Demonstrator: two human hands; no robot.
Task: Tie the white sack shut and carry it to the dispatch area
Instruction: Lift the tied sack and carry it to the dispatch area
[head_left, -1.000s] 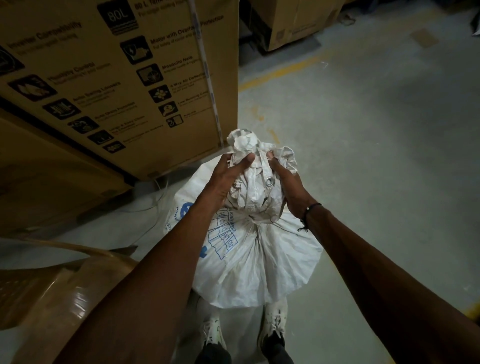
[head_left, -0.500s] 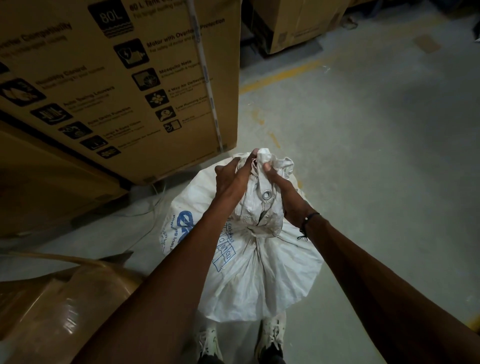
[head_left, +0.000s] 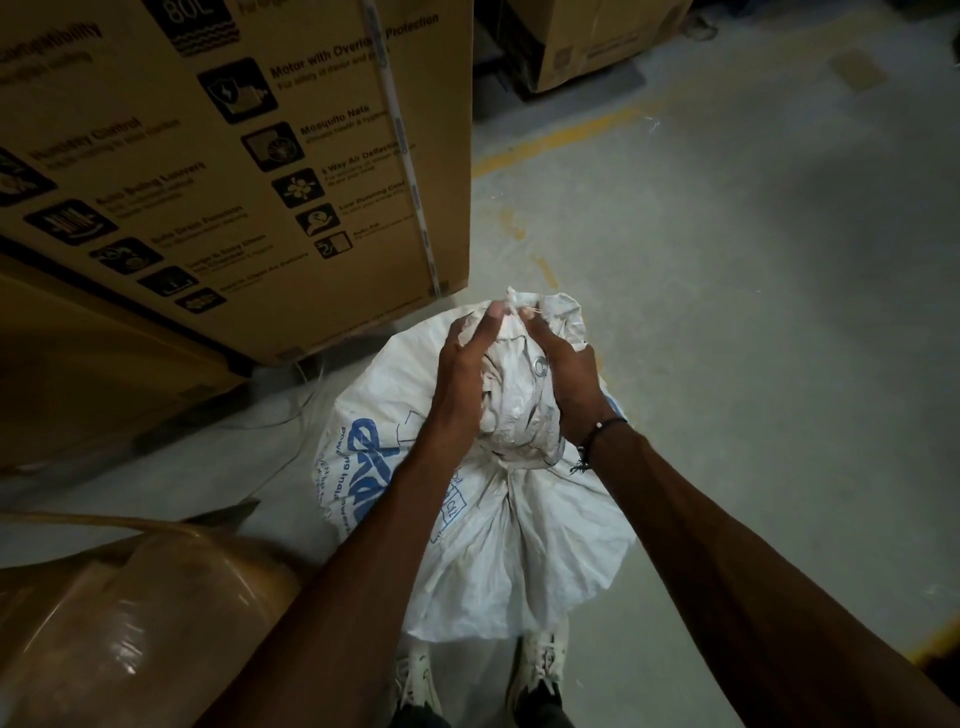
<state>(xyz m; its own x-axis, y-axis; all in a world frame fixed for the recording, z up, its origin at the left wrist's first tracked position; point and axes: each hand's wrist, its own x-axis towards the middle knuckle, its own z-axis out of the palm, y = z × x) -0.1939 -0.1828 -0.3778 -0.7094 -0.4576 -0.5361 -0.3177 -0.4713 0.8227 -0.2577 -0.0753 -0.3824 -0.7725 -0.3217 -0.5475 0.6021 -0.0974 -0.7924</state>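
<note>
A full white woven sack (head_left: 498, 551) with blue print stands on the floor in front of my feet. Its mouth is gathered into a bunched neck (head_left: 514, 400) above a tight waist. My left hand (head_left: 467, 374) grips the left side of the neck, fingertips up at the top. My right hand (head_left: 563, 379), with a dark wristband, grips the right side. Between both sets of fingertips a thin pale string (head_left: 522, 309) is pinched at the very top of the bunch.
A tall printed cardboard carton (head_left: 249, 156) stands close on the left, behind the sack. A brown tape-wrapped parcel (head_left: 119, 629) lies at lower left. More cartons (head_left: 597, 41) sit at the back. Grey concrete floor (head_left: 753, 312) with yellow lines stretches to the right.
The sack's bunched top has been pressed down and folded over. Both hands slid up the neck and their fingertips now meet at the top on the string.
</note>
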